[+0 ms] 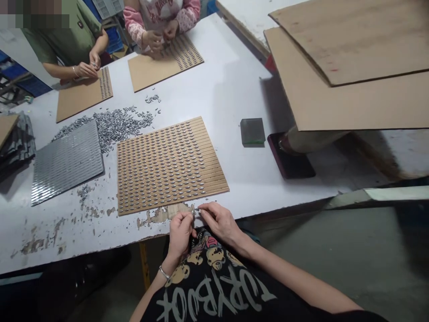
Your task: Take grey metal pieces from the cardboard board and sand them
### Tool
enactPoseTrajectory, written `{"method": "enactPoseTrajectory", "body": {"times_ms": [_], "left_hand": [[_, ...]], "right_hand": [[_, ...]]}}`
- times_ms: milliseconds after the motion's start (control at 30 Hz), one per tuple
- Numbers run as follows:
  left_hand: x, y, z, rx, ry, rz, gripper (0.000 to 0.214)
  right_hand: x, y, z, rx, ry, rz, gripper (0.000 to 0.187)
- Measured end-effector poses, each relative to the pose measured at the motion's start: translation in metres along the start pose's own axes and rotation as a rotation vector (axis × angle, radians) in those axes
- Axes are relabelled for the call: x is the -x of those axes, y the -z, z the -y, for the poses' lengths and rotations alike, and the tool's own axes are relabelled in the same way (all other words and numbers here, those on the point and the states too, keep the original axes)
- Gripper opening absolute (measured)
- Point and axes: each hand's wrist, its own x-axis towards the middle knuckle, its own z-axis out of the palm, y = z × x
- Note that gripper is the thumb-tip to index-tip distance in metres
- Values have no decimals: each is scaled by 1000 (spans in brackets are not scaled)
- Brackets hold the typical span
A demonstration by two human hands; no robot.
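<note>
My left hand (181,233) and my right hand (217,220) meet at the near table edge, fingertips pinched together on a small metal piece (196,209). Just beyond them lies a slotted cardboard board (169,164) with rows of small silver pieces set in it. A loose heap of the same silver pieces (115,124) lies behind the board's left corner. Whether both hands grip the piece I cannot tell; the right fingers pinch it.
A grey filled board (66,162) lies left of mine. Two other people work at boards (83,93) (164,62) at the far side. A green block (252,131), a dark tray (291,160) and overhanging cardboard sheets (351,89) are at right.
</note>
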Motion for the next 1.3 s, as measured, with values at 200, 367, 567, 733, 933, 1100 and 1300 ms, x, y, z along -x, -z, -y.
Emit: {"method": "enactPoseTrajectory", "body": {"times_ms": [200,367,567,733,933,1100,1300], "left_hand": [[0,0,-2,-54,9,-2,29],[2,-2,-6,-75,10,-24,32],[0,-1,-2,-76,12,-39,31],[0,-1,-2,-87,9,-44,29],[2,-4,-7,-83,30,-59,30],[-1,-1,0,-63,27,-54,31],[0,-1,-2,-66,25,-55,28]], "right_hand": [[4,-10,-3,-44,-44,12,15],[4,-11,-1,-28,7,-21,15],[5,-13,-3,-16,20,-28,15],[7,-15,-4,-9,52,-37,16],[9,-15,-3,-28,44,-69,18],[8,-16,-5,-24,25,-58,19],[8,-17,-6,-2,49,-54,17]]}}
